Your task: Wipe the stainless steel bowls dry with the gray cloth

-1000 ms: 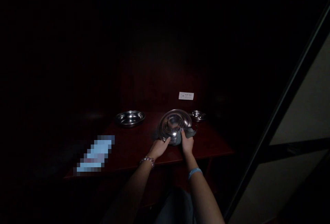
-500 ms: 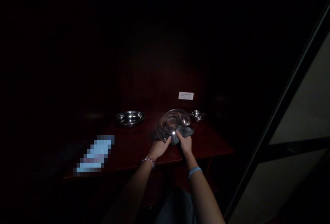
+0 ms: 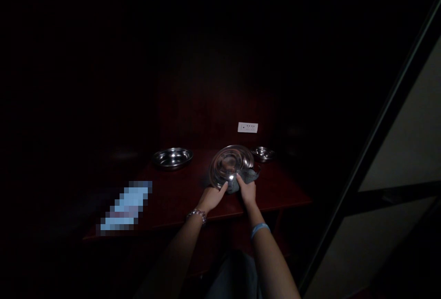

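A shiny round metal plate [image 3: 229, 161] is held tilted up above the table, its face toward me. My left hand [image 3: 212, 198] is closed on the plate's lower left rim, thumb on the near face and the other fingers hidden behind. At the lower right rim, my right hand [image 3: 247, 189] pinches a grey cloth [image 3: 248, 175] against the plate, its thumb on the cloth's edge. Part of the cloth spreads over the plate's lower right side.
On the dark red table [image 3: 165, 207] a metal dish [image 3: 173, 158] stands at the back left and smaller metal bowls [image 3: 264, 154] at the back right. A blurred-out bluish object [image 3: 127, 207] lies at the left. A white socket panel [image 3: 247, 127] is on the back wall.
Almost nothing differs. Both hands keep their hold on the plate and cloth; the whole view has shifted very slightly.
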{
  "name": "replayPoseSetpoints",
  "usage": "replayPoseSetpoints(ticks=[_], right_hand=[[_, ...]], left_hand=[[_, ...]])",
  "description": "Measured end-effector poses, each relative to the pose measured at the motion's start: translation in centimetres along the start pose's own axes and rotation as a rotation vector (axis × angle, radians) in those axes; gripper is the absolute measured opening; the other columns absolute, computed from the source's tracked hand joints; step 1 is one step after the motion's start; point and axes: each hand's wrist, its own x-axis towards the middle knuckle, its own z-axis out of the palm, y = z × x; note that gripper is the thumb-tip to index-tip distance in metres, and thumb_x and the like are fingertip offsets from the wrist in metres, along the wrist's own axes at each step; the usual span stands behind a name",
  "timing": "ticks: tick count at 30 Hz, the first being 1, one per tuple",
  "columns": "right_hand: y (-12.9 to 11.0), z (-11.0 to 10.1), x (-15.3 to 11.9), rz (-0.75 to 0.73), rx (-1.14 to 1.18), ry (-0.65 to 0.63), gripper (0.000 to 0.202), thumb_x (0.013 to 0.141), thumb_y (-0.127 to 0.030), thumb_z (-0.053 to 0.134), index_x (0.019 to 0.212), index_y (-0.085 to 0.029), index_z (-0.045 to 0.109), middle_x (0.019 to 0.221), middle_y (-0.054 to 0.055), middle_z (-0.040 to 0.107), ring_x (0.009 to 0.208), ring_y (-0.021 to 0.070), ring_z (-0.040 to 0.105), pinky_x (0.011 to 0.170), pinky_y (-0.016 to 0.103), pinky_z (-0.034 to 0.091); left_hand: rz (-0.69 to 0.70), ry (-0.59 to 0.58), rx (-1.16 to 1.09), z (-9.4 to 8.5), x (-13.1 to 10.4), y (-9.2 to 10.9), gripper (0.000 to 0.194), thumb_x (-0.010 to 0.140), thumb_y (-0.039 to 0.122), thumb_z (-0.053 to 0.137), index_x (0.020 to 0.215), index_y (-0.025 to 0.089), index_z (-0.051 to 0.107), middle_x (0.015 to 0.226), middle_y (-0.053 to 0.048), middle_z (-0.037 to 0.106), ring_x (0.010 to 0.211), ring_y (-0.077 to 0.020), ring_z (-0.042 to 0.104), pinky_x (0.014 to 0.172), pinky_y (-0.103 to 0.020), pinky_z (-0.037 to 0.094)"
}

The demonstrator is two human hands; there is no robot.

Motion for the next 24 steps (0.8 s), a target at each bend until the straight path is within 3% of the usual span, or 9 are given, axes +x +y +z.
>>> replayPoseSetpoints(ticks=[9, 14, 24], right_hand=[[0.8, 0.0, 0.5, -0.013, 0.027, -0.013, 0.04, 0.069, -0.042, 0.078, 0.101, -0.018, 0.076, 0.106, 0.011, 0.078, 0.109, 0.0262, 0.07, 0.1, 0.035, 0.05], [1.1, 0.3, 0.7, -0.017, 0.118, -0.005, 0.044, 0.07, -0.041, 0.078, 0.106, -0.016, 0.075, 0.107, 0.009, 0.077, 0.106, 0.0254, 0.071, 0.097, 0.036, 0.052], [0.6, 0.1, 0.5, 0.015, 0.129, 0.017, 0.048, 0.069, -0.044, 0.078, 0.106, -0.014, 0.074, 0.109, 0.011, 0.077, 0.106, 0.0264, 0.071, 0.096, 0.034, 0.053]], left_hand=[[-0.018, 0.003, -0.01, -0.2, -0.3, 0.4, 0.053, 0.096, 0.053, 0.041, 0.134, 0.022, 0.061, 0.141, -0.011, 0.06, 0.137, -0.0247, 0.049, 0.112, -0.033, 0.036], [0.03, 0.023, -0.028, -0.1, -0.3, 0.5, 0.057, 0.095, 0.053, 0.043, 0.142, 0.022, 0.053, 0.149, -0.009, 0.051, 0.141, -0.023, 0.044, 0.115, -0.032, 0.032], [0.086, -0.012, -0.06, -0.4, -0.4, 0.3, 0.069, 0.09, 0.065, 0.046, 0.143, 0.023, 0.052, 0.148, -0.007, 0.052, 0.141, -0.0239, 0.044, 0.116, -0.031, 0.031]])
